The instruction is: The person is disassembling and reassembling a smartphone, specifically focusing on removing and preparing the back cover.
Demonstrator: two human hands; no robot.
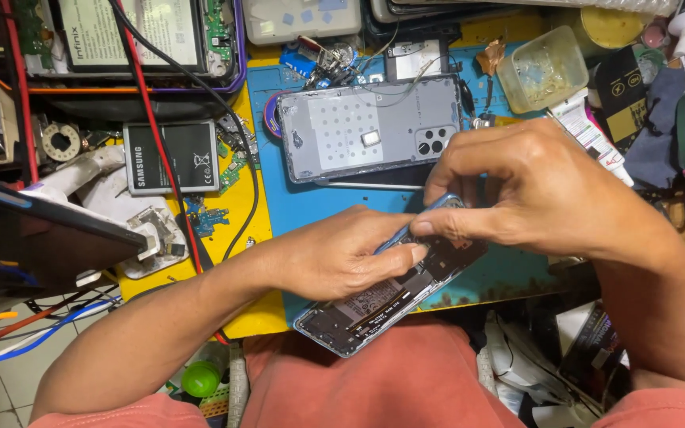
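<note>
An opened smartphone (374,305) with its back removed lies tilted across the front edge of a blue work mat (311,202), its battery and boards showing. My left hand (334,254) rests on its middle and grips its blue frame. My right hand (533,186) pinches the phone's upper end between thumb and forefinger, covering that end. The detached grey back cover (366,131), inner side up with camera holes, lies on the mat just beyond my hands.
A loose black phone battery (170,156) and red and black cables (176,170) lie at left on the yellow bench (239,214). A clear plastic tub (541,70), tape rolls and parts crowd the right. Other opened phones line the back edge.
</note>
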